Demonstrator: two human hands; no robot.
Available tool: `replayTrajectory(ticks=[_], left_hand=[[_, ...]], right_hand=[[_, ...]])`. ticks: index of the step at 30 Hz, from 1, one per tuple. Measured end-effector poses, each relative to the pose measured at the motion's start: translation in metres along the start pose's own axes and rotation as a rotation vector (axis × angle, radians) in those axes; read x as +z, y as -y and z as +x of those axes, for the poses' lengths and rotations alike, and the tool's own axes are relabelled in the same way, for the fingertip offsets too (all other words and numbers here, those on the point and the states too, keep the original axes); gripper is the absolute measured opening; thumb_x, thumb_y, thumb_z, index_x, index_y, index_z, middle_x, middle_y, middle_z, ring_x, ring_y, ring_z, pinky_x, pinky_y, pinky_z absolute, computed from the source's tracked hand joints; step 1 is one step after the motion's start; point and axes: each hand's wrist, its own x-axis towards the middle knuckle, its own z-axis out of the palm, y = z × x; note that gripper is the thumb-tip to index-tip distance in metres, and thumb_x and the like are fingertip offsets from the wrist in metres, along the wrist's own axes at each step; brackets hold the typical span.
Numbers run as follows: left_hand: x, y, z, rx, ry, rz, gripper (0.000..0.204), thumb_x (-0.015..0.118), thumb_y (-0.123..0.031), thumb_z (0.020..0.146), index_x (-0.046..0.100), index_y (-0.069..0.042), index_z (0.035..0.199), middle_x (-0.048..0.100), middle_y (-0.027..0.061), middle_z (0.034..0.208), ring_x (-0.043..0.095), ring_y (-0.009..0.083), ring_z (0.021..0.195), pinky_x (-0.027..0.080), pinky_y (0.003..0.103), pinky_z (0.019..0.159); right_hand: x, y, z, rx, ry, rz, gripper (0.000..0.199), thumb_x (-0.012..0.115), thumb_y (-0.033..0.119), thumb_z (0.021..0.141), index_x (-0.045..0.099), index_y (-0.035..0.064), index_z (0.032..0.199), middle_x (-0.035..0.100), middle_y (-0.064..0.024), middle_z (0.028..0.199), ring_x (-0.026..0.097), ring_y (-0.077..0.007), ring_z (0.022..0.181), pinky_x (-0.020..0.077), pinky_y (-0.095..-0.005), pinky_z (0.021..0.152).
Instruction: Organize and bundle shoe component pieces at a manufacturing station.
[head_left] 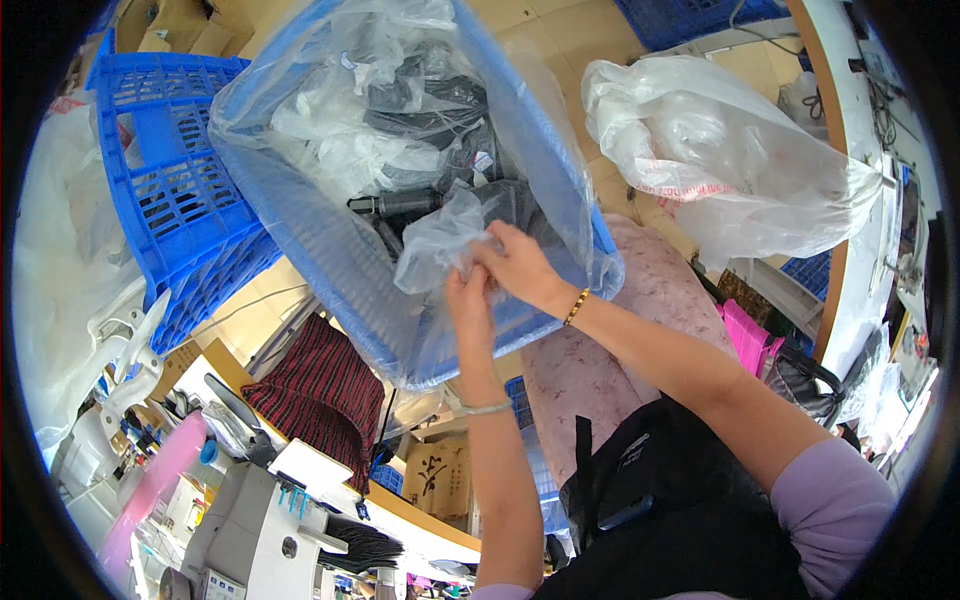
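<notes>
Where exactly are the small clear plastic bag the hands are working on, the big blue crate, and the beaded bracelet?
small clear plastic bag (438, 245), head view, on its crumpled middle.
big blue crate (340, 262), head view, on its near ribbed wall.
beaded bracelet (576, 306), head view, on the beads across the right wrist.

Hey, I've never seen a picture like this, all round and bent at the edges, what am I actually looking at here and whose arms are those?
There is no machine here. The one picture comes from a wide fisheye camera worn on a person's head, looking down, which is why straight edges curve near the rim. The two bare forearms rising from the lower edge are that person's own.

Both hands meet over a blue plastic crate lined with a clear plastic sheet and filled with small bagged dark parts. The left hand and the right hand together hold a crumpled clear plastic bag, fingers pinching it.

Around them: a second blue crate to the left, a large clear bag to the right, and a white machine at the lower left.
</notes>
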Motion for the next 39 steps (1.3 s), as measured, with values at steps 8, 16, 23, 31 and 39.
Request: replayTrajectory(ticks=[8, 16, 23, 31, 39], left_hand=[[0.054, -0.064, -0.063, 0.199, -0.573, -0.728, 0.011, 0.055, -0.012, 0.090, 0.051, -0.003, 0.085, 0.050, 0.0031, 0.075, 0.050, 0.0126, 0.069, 0.040, 0.023, 0.059], [0.040, -0.053, -0.081, -0.020, -0.279, -0.733, 0.018, 0.053, -0.022, 0.092, 0.058, -0.005, 0.095, 0.021, -0.0069, 0.050, 0.020, 0.0033, 0.041, 0.016, 0.021, 0.038], [0.069, -0.066, -0.082, 0.139, -0.685, -0.162, 0.040, 0.052, -0.035, 0.092, 0.058, -0.003, 0.114, 0.026, -0.0067, 0.048, 0.022, 0.0022, 0.036, 0.016, 0.020, 0.034], [0.083, -0.063, -0.081, 0.265, -0.790, 0.177, 0.041, 0.046, -0.038, 0.094, 0.060, -0.003, 0.111, 0.024, -0.0066, 0.047, 0.024, 0.0038, 0.038, 0.023, 0.021, 0.035], [0.076, -0.048, -0.085, 0.341, -0.707, 0.462, 0.041, 0.039, -0.033, 0.097, 0.060, 0.000, 0.110, 0.034, -0.0039, 0.046, 0.029, 0.0043, 0.036, 0.025, 0.023, 0.034]], right_hand=[[-0.061, 0.081, -0.004, 0.127, -0.106, 0.274, 0.046, 0.048, 0.035, 0.093, 0.042, 0.0006, 0.064, 0.029, 0.0000, 0.056, 0.027, -0.0065, 0.058, 0.0280, -0.0270, 0.047], [-0.096, 0.084, -0.049, 0.236, -0.042, 0.106, 0.045, 0.049, 0.032, 0.094, 0.042, -0.0007, 0.063, 0.028, 0.0002, 0.054, 0.027, -0.0067, 0.054, 0.0272, -0.0289, 0.044], [-0.118, 0.085, -0.044, 0.126, -0.030, -0.096, 0.032, 0.057, 0.021, 0.084, 0.047, 0.0002, 0.063, 0.040, -0.0087, 0.049, 0.040, -0.0126, 0.047, 0.0355, -0.0331, 0.046], [-0.136, 0.100, -0.047, -0.023, -0.001, -0.414, 0.016, 0.058, 0.007, 0.073, 0.046, 0.0049, 0.084, 0.058, -0.0116, 0.064, 0.059, -0.0327, 0.062, 0.0450, -0.0418, 0.057], [-0.134, 0.125, -0.051, -0.195, -0.175, -0.399, 0.022, 0.059, 0.002, 0.072, 0.043, 0.0028, 0.087, 0.050, -0.0127, 0.082, 0.054, -0.0302, 0.074, 0.0443, -0.0380, 0.063]])
